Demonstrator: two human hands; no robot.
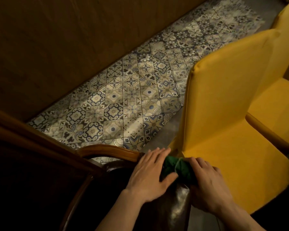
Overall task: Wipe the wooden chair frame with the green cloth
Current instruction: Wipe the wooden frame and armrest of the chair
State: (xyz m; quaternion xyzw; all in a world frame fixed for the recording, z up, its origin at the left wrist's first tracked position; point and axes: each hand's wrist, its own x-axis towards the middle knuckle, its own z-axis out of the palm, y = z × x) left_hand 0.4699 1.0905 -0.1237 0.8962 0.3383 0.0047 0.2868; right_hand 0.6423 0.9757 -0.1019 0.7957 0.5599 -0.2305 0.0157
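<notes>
The wooden chair frame [107, 151] is a curved, glossy brown rail near the bottom centre, with dark leather padding [178, 204] below it. A bunched green cloth [178, 167] sits on the rail's right end, where the frame meets the padding. My left hand [150, 174] lies flat over the cloth's left side, fingers spread and pressing down. My right hand [207, 184] grips the cloth's right side, fingers curled over it. Most of the cloth is hidden under both hands.
A yellow upholstered chair [232, 114] stands close on the right, its back almost touching the cloth. Patterned tile floor [132, 97] runs diagonally ahead. A wood panel wall [57, 39] fills the upper left. Dark wooden furniture [23, 164] sits at the lower left.
</notes>
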